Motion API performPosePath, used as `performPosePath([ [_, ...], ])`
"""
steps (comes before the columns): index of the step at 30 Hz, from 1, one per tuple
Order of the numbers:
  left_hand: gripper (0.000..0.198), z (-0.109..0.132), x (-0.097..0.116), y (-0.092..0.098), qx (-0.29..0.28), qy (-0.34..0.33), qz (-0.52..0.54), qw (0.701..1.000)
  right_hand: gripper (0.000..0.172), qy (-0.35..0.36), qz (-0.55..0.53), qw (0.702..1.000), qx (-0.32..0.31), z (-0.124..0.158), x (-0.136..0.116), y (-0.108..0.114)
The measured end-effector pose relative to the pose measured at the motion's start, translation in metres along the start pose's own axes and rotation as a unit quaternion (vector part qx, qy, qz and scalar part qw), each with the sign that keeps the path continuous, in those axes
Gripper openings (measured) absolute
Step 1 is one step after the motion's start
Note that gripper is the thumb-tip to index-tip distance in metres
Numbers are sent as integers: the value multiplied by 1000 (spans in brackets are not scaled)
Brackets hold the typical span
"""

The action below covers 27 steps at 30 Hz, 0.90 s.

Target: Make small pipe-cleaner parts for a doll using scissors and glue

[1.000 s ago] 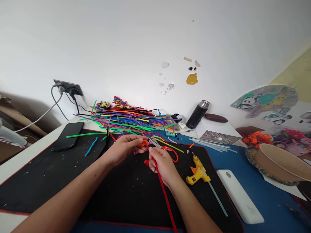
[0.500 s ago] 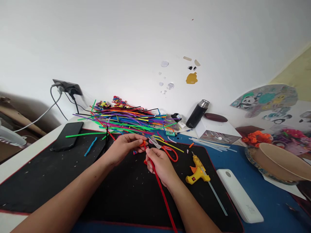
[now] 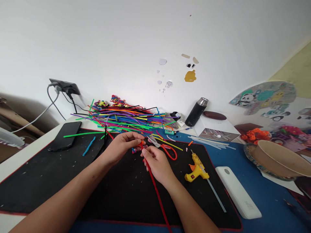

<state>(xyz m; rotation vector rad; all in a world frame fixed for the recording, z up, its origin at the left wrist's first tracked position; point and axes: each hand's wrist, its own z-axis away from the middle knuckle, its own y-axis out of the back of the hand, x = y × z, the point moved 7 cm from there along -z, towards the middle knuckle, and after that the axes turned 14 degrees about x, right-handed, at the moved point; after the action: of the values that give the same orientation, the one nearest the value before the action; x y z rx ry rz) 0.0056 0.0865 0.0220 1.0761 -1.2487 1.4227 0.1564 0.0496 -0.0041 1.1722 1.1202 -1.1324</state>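
Observation:
My left hand (image 3: pixel 125 144) is closed in a pinch on the upper end of a red pipe cleaner (image 3: pixel 155 186), where a small orange bit (image 3: pixel 142 141) shows at the fingertips. Just below, my right hand (image 3: pixel 159 165) grips the same pipe cleaner between thumb and fingers. Its long tail runs down past my right wrist to the bottom edge. Behind the fingers lies a small red and blue twisted piece (image 3: pixel 136 149), partly hidden. Scissors with red handles (image 3: pixel 170 152) lie right beside my right hand, blades towards my fingers.
A yellow glue gun (image 3: pixel 198 170) with a glue stick lies on the black mat (image 3: pixel 116 200), left of a white power bank (image 3: pixel 238 192). Pipe cleaners (image 3: pixel 123 118) are heaped along the wall. A phone (image 3: pixel 65 136) is at left; a black flask (image 3: pixel 196 113) stands behind.
Both hands have shifted slightly left with the red pipe cleaner, still pinching it close together. The whole view has also moved a little.

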Motion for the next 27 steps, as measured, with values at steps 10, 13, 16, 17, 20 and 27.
performPosePath([
  [10, 33, 2, 1, -3, 1, 4, -5, 1000, 26, 43, 25, 998, 29, -2, -1, 5],
  [13, 33, 2, 0, -3, 3, 11, -1, 1000, 26, 45, 27, 998, 34, -3, 1, 5],
  [16, 32, 2, 0, -3, 2, 14, 1, 1000, 26, 44, 25, 998, 35, -3, 2, 5],
  [17, 32, 1, 0, -3, 3, 12, -1, 1000, 26, 43, 24, 998, 35, -3, 2, 5],
  [20, 31, 0, -1, -1, 7, 4, -8, 1000, 27, 39, 23, 998, 36, -2, 2, 5],
  [27, 32, -1, -5, 1, 10, 3, -12, 1000, 28, 34, -2, 999, 37, -3, 0, 5],
])
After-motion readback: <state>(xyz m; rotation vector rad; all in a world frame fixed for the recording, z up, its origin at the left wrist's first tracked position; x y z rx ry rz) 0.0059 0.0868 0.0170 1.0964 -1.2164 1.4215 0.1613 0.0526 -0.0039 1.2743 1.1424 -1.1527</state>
